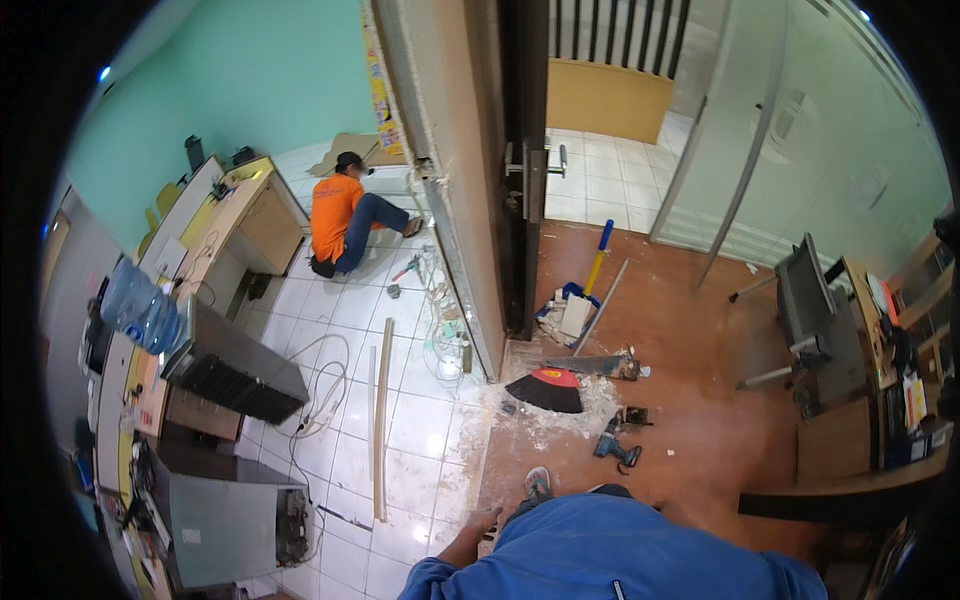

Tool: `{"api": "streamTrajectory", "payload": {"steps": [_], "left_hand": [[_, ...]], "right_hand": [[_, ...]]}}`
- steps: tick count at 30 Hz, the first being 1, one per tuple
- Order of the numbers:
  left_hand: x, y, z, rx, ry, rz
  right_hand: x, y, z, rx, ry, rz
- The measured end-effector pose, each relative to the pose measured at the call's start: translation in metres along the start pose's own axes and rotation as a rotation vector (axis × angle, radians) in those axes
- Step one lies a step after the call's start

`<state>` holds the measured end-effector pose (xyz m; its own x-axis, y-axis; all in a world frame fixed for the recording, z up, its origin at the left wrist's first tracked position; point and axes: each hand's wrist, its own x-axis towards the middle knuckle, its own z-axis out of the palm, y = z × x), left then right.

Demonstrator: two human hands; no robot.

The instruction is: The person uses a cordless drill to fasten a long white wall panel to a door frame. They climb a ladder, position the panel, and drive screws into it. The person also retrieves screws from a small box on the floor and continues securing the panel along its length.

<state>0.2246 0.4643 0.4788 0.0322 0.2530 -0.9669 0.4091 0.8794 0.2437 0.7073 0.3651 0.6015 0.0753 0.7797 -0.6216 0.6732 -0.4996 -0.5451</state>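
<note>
My left hand (483, 521) is low in the picture, beside my bent knee and my sandalled foot (538, 484). Its fingers look loosely stretched, and I see nothing in them. My right hand does not show; my blue-sleeved body (610, 550) fills the lower edge. On the brown floor ahead of me lies a teal and black cordless drill (612, 447). Beyond it, a black broom head with a red top (546, 390) rests on whitish dust. A hand saw (590, 366) lies just behind that, near the foot of the door frame.
A dustpan (570, 300) full of rubble lies beside a blue and yellow handle (600, 255). Left of the wall end (455, 180), a person in orange (338, 218) squats on white tiles. Long strips (380, 420), cables and a tipped water dispenser (235, 365) lie there. A chair (800, 300) stands right.
</note>
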Motion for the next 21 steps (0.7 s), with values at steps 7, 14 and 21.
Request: {"api": "streamTrajectory", "payload": {"steps": [7, 14, 21], "left_hand": [[0.032, 0.008, -0.007, 0.093, -0.009, 0.046], [0.042, 0.075, -0.024, 0.241, 0.073, 0.101], [0.040, 0.193, 0.014, 0.270, 0.132, 0.130]], "right_hand": [[-0.071, 0.072, -0.038, -0.030, 0.499, 0.775], [-0.030, 0.066, 0.018, 0.262, 0.255, 0.709], [-0.002, 0.087, -0.039, 0.512, -0.028, 0.402]]}}
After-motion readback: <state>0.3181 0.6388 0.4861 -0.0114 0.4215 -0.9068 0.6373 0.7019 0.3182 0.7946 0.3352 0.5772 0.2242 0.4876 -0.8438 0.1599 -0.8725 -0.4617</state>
